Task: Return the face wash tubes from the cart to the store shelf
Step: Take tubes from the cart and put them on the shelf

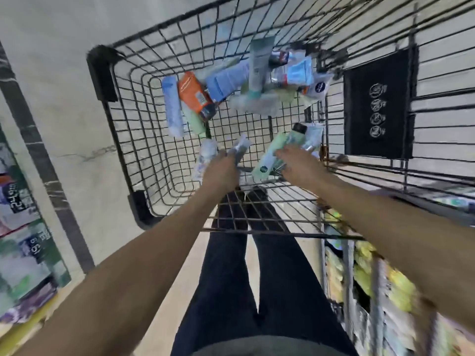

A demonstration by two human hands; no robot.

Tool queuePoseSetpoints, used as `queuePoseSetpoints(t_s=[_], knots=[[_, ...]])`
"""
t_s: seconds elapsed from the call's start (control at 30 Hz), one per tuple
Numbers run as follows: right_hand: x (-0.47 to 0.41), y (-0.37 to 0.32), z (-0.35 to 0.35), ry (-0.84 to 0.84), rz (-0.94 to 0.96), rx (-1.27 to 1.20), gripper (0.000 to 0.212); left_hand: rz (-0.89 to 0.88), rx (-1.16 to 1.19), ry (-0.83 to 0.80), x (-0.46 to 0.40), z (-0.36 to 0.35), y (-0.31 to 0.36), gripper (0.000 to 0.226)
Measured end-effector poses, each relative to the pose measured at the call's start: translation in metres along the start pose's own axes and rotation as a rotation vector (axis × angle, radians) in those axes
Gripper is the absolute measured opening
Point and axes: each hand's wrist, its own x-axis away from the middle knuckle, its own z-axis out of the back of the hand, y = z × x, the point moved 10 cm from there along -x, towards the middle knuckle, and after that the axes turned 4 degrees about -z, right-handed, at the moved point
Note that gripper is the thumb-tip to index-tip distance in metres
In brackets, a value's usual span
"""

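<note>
Face wash tubes (246,80) lie heaped, blurred, in the black wire shopping cart (123,129). Left hand (221,173) grips two pale tubes (205,160); right hand (300,165) touches a light green tube (270,155), its fingers too smeared to read.

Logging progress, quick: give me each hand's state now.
Left hand: grips pale, blurred plastic tubes.
Right hand: rests on a light green plastic tube; grip cannot be told.
</note>
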Motion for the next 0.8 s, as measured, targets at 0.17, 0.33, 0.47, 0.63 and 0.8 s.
queuePoseSetpoints(t_s=[0.17,0.33,0.47,0.63,0.8], knots=[[-0.064,-0.001,-0.022,0.036,0.186,0.371,0.062,0.053,-0.038,0.107,-0.038,-0.024,-0.021,0.038],[-0.088,-0.007,-0.023,0.071,0.317,0.530,0.056,0.043,-0.079,0.253,-0.049,-0.032,-0.023,0.034],[-0.093,-0.013,-0.021,0.096,0.382,0.581,0.058,0.033,-0.104,0.270,-0.053,-0.036,-0.022,0.034],[-0.087,-0.017,-0.007,0.119,0.347,0.506,0.059,0.059,-0.047,0.144,-0.063,-0.041,-0.023,0.037],[-0.059,0.002,0.018,0.109,0.195,0.275,0.043,0.189,0.286,0.047,-0.052,-0.024,-0.030,0.028]])
